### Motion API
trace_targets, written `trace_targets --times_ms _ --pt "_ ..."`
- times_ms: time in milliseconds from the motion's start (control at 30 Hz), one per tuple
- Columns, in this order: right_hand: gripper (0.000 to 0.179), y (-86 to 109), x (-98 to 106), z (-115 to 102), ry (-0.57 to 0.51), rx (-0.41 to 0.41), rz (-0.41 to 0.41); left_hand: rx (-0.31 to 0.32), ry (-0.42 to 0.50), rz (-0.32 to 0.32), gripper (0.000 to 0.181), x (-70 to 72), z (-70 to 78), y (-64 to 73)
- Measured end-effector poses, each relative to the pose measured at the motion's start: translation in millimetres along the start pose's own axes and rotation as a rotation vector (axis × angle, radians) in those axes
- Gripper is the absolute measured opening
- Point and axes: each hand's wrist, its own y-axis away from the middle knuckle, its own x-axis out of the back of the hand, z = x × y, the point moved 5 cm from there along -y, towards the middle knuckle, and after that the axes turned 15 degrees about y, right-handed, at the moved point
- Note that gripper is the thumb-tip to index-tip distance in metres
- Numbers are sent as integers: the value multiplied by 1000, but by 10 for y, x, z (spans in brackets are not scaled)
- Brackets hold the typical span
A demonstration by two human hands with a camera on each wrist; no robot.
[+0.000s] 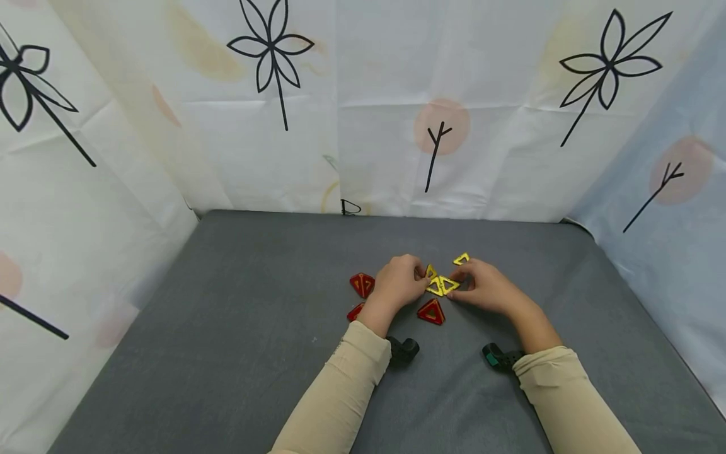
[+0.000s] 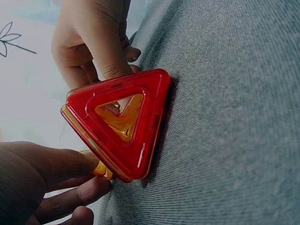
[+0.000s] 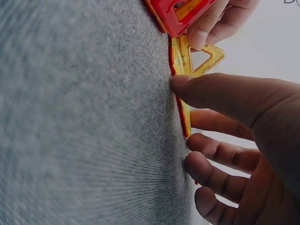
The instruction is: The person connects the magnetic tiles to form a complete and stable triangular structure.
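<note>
Several yellow, triangular, hollow-centred tiles (image 1: 442,285) lie edge to edge on the grey cloth between my hands. My left hand (image 1: 399,280) pinches one yellow triangle tile (image 3: 208,61), which tilts up from the cloth in the right wrist view. From the other side my right hand (image 1: 486,289) holds the edge of the yellow group between thumb (image 3: 197,90) and fingers. Just in front stands a red triangular piece (image 1: 431,312); it looms large in the left wrist view, hiding part of the yellow tiles. Whether it touches them I cannot tell.
A loose yellow triangle tile (image 1: 462,259) lies beyond my right hand. Left of my left hand are a red piece (image 1: 362,285) and another red piece (image 1: 355,311), partly covered by the wrist. Patterned white curtains (image 1: 386,157) rise behind the grey-covered table (image 1: 255,284).
</note>
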Motion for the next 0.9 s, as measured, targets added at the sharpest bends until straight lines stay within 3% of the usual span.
trace_targets --times_ms 300,900 --pt "22 19 12 20 2 -11 24 -3 12 -16 14 -1 3 -4" --pt "23 20 14 -7 -24 8 -61 6 30 -46 12 10 -4 6"
